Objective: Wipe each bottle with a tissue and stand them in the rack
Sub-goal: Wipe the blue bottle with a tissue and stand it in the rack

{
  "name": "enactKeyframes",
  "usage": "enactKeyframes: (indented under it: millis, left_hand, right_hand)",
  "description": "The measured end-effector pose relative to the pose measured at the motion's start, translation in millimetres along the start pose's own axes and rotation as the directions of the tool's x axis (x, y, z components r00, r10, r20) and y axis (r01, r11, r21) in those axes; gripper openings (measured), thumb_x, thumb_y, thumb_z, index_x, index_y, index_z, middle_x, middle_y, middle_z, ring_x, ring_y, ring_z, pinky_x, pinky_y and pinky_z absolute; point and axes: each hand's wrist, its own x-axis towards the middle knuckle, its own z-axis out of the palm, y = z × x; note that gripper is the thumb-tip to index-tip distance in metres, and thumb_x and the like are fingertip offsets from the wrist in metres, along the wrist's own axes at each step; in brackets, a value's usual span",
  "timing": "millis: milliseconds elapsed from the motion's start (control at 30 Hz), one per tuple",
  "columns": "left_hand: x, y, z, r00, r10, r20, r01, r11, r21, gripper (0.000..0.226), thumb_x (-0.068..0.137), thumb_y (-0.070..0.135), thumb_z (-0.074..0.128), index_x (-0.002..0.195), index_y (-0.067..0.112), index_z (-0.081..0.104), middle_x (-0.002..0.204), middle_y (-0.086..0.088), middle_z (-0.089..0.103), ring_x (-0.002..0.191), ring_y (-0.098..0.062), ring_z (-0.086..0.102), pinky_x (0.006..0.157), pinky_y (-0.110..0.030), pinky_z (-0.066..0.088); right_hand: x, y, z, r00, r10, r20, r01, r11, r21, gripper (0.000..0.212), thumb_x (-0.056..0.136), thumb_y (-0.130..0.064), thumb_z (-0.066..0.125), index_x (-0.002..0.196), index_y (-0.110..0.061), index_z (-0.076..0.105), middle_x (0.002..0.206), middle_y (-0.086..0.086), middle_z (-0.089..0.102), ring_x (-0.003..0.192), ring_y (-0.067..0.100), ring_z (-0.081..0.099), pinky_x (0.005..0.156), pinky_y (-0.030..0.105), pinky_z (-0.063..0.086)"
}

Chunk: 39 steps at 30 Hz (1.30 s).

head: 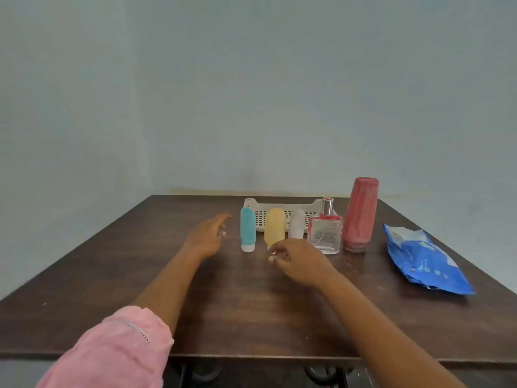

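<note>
Five bottles stand in a row on the dark wooden table (251,298): a teal tube (248,230), a yellow tube (275,227), a white tube (297,224), a clear glass perfume bottle (326,233) with a silver cap, and a tall red bottle (360,214). Behind them lies a cream perforated rack (279,206). A blue tissue pack (425,261) lies at the right. My left hand (208,233) hovers just left of the teal tube, fingers relaxed, holding nothing. My right hand (296,260) hangs in front of the yellow and white tubes, fingers loosely curled, empty.
The table's far edge meets a pale grey-blue wall just behind the rack. A pink sleeve (112,351) covers my left upper arm at the near edge. Dark metal table legs (321,373) show below the front edge.
</note>
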Motion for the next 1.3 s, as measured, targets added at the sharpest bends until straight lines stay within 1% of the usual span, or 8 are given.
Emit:
enactKeyframes:
  millis: [133, 300, 467, 600, 733, 967, 1133, 1300]
  left_hand:
    - [37, 3, 18, 0.983, -0.011, 0.184, -0.01, 0.994, 0.113, 0.063, 0.098, 0.019, 0.053, 0.152, 0.03, 0.023, 0.154, -0.005, 0.036, 0.139, -0.026, 0.038, 0.114, -0.046, 0.033]
    - [69, 0, 43, 0.951, -0.006, 0.308, -0.042, 0.988, 0.151, 0.05, 0.098, 0.033, 0.053, 0.144, 0.022, 0.039, 0.142, -0.006, 0.049, 0.121, -0.022, 0.053, 0.102, -0.044, 0.046]
    - [77, 0, 51, 0.987, -0.01, 0.159, -0.042, 0.947, 0.317, 0.041, 0.095, 0.045, 0.054, 0.13, 0.026, 0.048, 0.12, 0.0, 0.064, 0.095, -0.014, 0.062, 0.084, -0.037, 0.056]
    - [64, -17, 38, 0.998, -0.047, 0.029, 0.033, 0.932, 0.362, 0.049, 0.091, 0.059, 0.05, 0.131, 0.031, 0.041, 0.124, 0.002, 0.061, 0.098, -0.017, 0.061, 0.078, -0.034, 0.052]
    - [45, -52, 9, 0.986, -0.167, -0.023, 0.165, 0.928, 0.335, 0.053, 0.086, 0.066, 0.052, 0.125, 0.031, 0.043, 0.122, 0.001, 0.062, 0.1, -0.019, 0.06, 0.082, -0.04, 0.053]
    - [-10, -129, -60, 0.885, -0.45, -0.12, 0.464, 0.871, 0.159, 0.067, 0.086, 0.074, 0.04, 0.126, 0.02, 0.044, 0.132, -0.006, 0.057, 0.114, -0.028, 0.057, 0.094, -0.047, 0.047]
    - [-48, -162, -88, 0.794, -0.57, -0.212, 0.598, 0.795, 0.101, 0.034, 0.095, 0.042, 0.049, 0.118, 0.018, 0.045, 0.131, -0.011, 0.055, 0.115, -0.032, 0.055, 0.097, -0.047, 0.045]
    - [-81, -177, -110, 0.732, -0.63, -0.26, 0.646, 0.763, -0.029, 0.02, 0.094, 0.029, 0.047, 0.109, 0.015, 0.046, 0.124, -0.016, 0.053, 0.111, -0.036, 0.053, 0.096, -0.047, 0.044]
  right_hand:
    - [23, 5, 2, 0.999, -0.029, 0.026, 0.03, 0.999, -0.024, 0.028, 0.089, -0.042, 0.053, 0.112, -0.028, 0.063, 0.113, -0.006, 0.064, 0.098, 0.011, 0.057, 0.086, 0.031, 0.049]
    - [36, 13, 2, 0.996, -0.069, 0.049, 0.069, 0.998, -0.003, 0.03, 0.089, -0.044, 0.052, 0.113, -0.03, 0.063, 0.114, -0.009, 0.063, 0.093, 0.008, 0.057, 0.086, 0.034, 0.051]
    - [35, 12, 2, 0.994, -0.091, 0.067, 0.089, 0.995, 0.036, 0.03, 0.089, -0.044, 0.052, 0.114, -0.03, 0.062, 0.114, -0.01, 0.063, 0.093, 0.006, 0.057, 0.086, 0.035, 0.051]
    - [33, 4, 4, 0.99, -0.118, 0.075, 0.114, 0.992, 0.054, 0.028, 0.089, -0.042, 0.052, 0.114, -0.031, 0.062, 0.115, -0.012, 0.062, 0.094, 0.004, 0.057, 0.085, 0.034, 0.051]
    - [32, -9, 8, 0.984, -0.153, 0.091, 0.143, 0.984, 0.109, 0.027, 0.089, -0.039, 0.055, 0.113, -0.03, 0.063, 0.116, -0.009, 0.063, 0.096, 0.002, 0.055, 0.085, 0.025, 0.048]
    - [30, -41, 25, 0.976, -0.196, 0.098, 0.177, 0.97, 0.168, 0.029, 0.089, -0.04, 0.056, 0.113, -0.027, 0.063, 0.107, -0.012, 0.065, 0.095, 0.002, 0.057, 0.091, 0.03, 0.049]
    - [33, -71, 47, 0.969, -0.224, 0.103, 0.205, 0.964, 0.168, 0.039, 0.09, -0.039, 0.055, 0.126, -0.024, 0.055, 0.122, -0.006, 0.059, 0.107, 0.006, 0.054, 0.098, 0.032, 0.045]
    - [35, -94, 68, 0.959, -0.242, 0.15, 0.233, 0.97, 0.073, 0.061, 0.092, -0.038, 0.054, 0.145, -0.023, 0.029, 0.151, -0.001, 0.029, 0.138, 0.016, 0.028, 0.114, 0.035, 0.024]
